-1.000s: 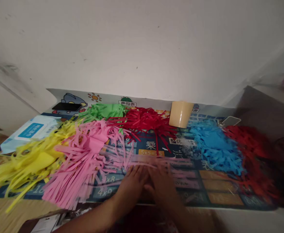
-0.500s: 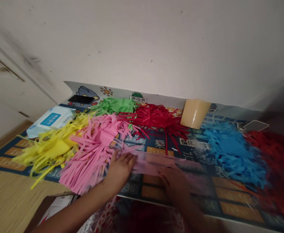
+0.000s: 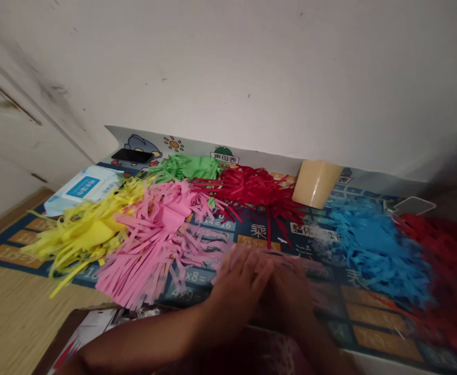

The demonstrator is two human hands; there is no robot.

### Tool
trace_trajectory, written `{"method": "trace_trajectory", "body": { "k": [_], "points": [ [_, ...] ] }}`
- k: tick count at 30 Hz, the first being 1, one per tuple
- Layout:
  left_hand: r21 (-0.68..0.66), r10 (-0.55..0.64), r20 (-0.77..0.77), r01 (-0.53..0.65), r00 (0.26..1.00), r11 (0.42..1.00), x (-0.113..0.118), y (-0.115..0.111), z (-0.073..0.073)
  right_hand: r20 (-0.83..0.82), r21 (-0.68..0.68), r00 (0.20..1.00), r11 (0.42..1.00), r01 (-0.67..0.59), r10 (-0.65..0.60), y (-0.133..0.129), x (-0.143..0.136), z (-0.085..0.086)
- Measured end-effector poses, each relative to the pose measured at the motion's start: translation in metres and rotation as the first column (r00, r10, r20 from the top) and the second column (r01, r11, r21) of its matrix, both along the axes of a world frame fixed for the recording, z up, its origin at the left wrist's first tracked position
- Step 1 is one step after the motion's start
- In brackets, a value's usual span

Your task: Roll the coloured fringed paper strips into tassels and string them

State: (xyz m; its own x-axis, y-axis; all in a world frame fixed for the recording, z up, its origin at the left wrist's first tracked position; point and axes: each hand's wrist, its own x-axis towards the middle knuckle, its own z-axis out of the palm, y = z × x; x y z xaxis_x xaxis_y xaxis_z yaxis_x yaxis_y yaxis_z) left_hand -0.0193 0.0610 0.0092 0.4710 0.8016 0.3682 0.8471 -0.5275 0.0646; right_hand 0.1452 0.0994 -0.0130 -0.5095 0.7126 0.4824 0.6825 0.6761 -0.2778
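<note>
My left hand [image 3: 241, 278] is curled over the middle of a pink fringed paper strip [image 3: 310, 264] near the front edge of the mat. Right beside it, my right hand [image 3: 291, 289] closes on the same strip, its fingers partly hidden and smeared. Pink fringe sticks out on both sides of the hands. Left of them lies a pink paper tassel [image 3: 174, 216], with a yellow tassel [image 3: 96, 237] overlapping it. A dark red tassel [image 3: 252, 187] and a green tassel [image 3: 189, 167] lie behind.
A blue tassel [image 3: 380, 245] and red fringe [image 3: 443, 281] lie at right. A tan cup [image 3: 316, 183] stands near the wall. A wipes pack [image 3: 82, 190] and a phone [image 3: 132, 156] are at back left. A printed mat [image 3: 13, 256] covers the table.
My left hand has slid right along the pink strip, from lying on it to meeting my right hand. The strip is bunched between them.
</note>
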Motion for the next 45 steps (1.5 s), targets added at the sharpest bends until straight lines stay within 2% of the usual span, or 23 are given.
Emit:
{"method": "trace_trajectory", "body": {
  "k": [2, 5, 8, 10, 12, 13, 15, 17, 20, 22, 25, 29, 33, 45],
  "points": [
    [-0.124, 0.042, -0.063, -0.050, 0.997, 0.991, -0.009, 0.017, -0.013, -0.020, 0.049, 1.000, 0.999, -0.007, 0.008, -0.003, 0.001, -0.005],
    [-0.209, 0.066, -0.084, -0.082, 0.994, 0.975, -0.054, 0.025, -0.017, -0.038, 0.080, 0.998, 0.995, -0.051, 0.054, -0.006, 0.007, -0.017],
    [-0.162, 0.191, -0.144, -0.214, 0.971, 0.963, -0.107, 0.013, 0.005, -0.047, 0.045, 0.996, 0.996, -0.074, 0.076, -0.008, 0.012, -0.028],
    [-0.134, 0.236, -0.215, -0.268, 0.948, 0.954, -0.127, 0.001, 0.028, -0.045, 0.000, 0.997, 0.998, -0.064, 0.064, -0.010, 0.012, -0.033],
    [-0.137, 0.156, -0.171, -0.180, 0.973, 0.974, -0.123, -0.007, 0.044, -0.040, -0.034, 0.998, 0.998, -0.057, 0.055, -0.011, 0.011, -0.035],
    [-0.165, 0.072, -0.116, -0.091, 0.991, 0.982, -0.113, -0.009, 0.046, -0.035, -0.043, 0.998, 0.998, -0.053, 0.052, -0.012, 0.010, -0.035],
    [-0.266, -0.074, -0.028, 0.064, 0.997, 0.962, -0.085, -0.006, 0.034, -0.015, -0.053, 0.999, 0.997, -0.051, 0.050, -0.014, 0.009, -0.034],
    [-0.332, -0.106, 0.041, 0.114, 0.993, 0.936, -0.061, 0.004, 0.009, 0.017, -0.089, 0.999, 0.995, -0.044, 0.046, -0.015, 0.009, -0.033],
    [-0.358, -0.012, 0.176, 0.076, 0.984, 0.931, -0.055, 0.020, -0.027, 0.012, -0.204, 0.999, 0.978, -0.044, 0.047, -0.015, 0.014, -0.032],
    [-0.366, 0.028, 0.274, 0.077, 0.961, 0.928, -0.065, 0.027, -0.036, -0.017, -0.287, 1.000, 0.958, 0.003, -0.008, -0.012, 0.016, -0.030],
    [-0.388, 0.091, 0.282, 0.026, 0.955, 0.921, -0.075, 0.038, -0.033, -0.010, -0.338, 0.984, 0.927, 0.163, -0.177, -0.001, 0.012, -0.025],
    [-0.430, 0.225, 0.102, -0.161, 0.969, 0.888, -0.065, 0.057, -0.026, 0.080, -0.287, 0.957, 0.913, 0.291, -0.280, 0.018, 0.000, -0.021],
    [-0.443, 0.265, 0.046, -0.218, 0.963, 0.869, -0.056, 0.067, -0.027, 0.127, -0.233, 0.948, 0.921, 0.313, -0.291, 0.028, -0.006, -0.025],
    [-0.486, 0.270, -0.048, -0.259, 0.962, 0.835, -0.055, 0.071, -0.027, 0.097, -0.273, 0.954, 0.914, 0.298, -0.283, 0.029, -0.005, -0.033]
  ]
}}
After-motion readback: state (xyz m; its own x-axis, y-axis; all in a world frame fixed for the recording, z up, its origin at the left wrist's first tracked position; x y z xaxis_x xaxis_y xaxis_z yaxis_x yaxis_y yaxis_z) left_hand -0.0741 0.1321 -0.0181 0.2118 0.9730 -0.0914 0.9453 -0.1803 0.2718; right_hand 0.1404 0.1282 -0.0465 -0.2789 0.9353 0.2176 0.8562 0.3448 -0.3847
